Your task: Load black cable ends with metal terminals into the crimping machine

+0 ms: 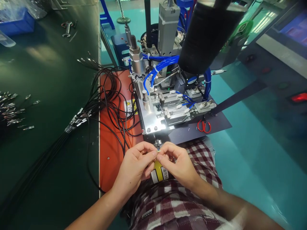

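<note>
My left hand (137, 164) and my right hand (176, 161) meet fingertip to fingertip in front of my lap. Both pinch a tiny pale piece (158, 152), too small to identify, between thumbs and index fingers. Just beyond them stands a metal machine (153, 116) with blue air tubes (165, 62) and small cylinders. Black cables (107, 95) lie looped over the red-orange plate (110, 172) left of the machine. A yellow, black and white label (159, 172) shows beneath my hands.
Cables with bundled metal ends (78, 120) cross the dark green table (59, 179). More metal connectors (11, 108) lie at far left, below a blue bin (18, 24) and wrenches (68, 28). Red-handled scissors (203, 126) rest right of the machine. A large black cylinder (203, 38) hangs above.
</note>
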The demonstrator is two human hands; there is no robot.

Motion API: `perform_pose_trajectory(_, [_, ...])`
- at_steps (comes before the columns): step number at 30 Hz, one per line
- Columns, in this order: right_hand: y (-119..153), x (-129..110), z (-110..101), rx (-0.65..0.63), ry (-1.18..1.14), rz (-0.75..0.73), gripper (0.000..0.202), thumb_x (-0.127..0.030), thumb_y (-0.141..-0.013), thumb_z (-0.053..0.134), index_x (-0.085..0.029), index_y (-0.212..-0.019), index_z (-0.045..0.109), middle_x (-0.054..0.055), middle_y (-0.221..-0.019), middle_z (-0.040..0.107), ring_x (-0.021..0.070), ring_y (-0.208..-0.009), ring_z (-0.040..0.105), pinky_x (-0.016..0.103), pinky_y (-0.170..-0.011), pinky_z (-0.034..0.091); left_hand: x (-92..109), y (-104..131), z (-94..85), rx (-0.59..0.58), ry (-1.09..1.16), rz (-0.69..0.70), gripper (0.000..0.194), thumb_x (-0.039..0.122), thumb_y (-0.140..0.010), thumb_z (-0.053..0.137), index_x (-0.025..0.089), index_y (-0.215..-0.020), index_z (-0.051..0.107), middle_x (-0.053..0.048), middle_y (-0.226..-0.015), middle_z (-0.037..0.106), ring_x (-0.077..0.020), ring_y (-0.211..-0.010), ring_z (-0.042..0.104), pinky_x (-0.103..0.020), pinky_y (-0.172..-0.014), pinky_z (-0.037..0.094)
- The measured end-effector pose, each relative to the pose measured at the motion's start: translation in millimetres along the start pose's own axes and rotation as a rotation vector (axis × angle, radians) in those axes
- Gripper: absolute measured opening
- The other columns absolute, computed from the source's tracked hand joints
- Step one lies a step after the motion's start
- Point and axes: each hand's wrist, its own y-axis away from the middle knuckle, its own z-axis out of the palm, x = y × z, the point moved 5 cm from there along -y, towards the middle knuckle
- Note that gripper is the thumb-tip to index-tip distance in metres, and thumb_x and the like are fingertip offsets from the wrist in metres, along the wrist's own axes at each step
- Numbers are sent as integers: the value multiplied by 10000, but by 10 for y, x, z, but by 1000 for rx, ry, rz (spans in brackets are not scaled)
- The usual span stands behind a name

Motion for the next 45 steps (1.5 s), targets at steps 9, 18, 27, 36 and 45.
perform_pose_trajectory(9, [-34,-49,-79,25,-1,4,98,-237,-777,641,-172,-712,608,-16,-694,542,106,-586,469,240,-541,387,-34,4,-26,6,-37,-26,239,395,-767,661,191,-796,540,111,-351,351,-30,-341,207,-148,-373,182])
perform_pose_trajectory(18, [-33,-41,-69,60,7,-34,104,-220,-786,613,-176,-693,599,-15,-674,540,109,-584,460,242,-542,381,-36,2,-3,-5,-74,-6,207,352,-781,647,170,-805,553,92,-355,392,-28,-350,255,-141,-394,177])
perform_pose_trajectory(27, [-35,-30,-50,62,-36,-14,104,-212,-766,626,-173,-680,583,-21,-674,521,102,-567,450,239,-531,376,-55,0,-15,2,-69,-18,211,356,-777,644,172,-814,549,93,-356,390,-32,-353,250,-150,-395,162])
perform_pose_trajectory(36, [-22,-19,-17,67,-78,31,121,-235,-765,617,-178,-671,568,-29,-649,496,99,-548,414,239,-515,359,-49,-3,-4,4,-5,-31,206,353,-767,645,185,-785,527,99,-349,380,-35,-344,224,-160,-383,157])
perform_pose_trajectory(45, [-42,3,-11,62,-130,103,126,-272,-739,634,-175,-681,580,-33,-627,486,96,-533,385,237,-497,334,-74,-1,-9,-8,-27,-13,211,367,-793,639,190,-805,527,98,-353,386,-37,-350,228,-161,-390,157])
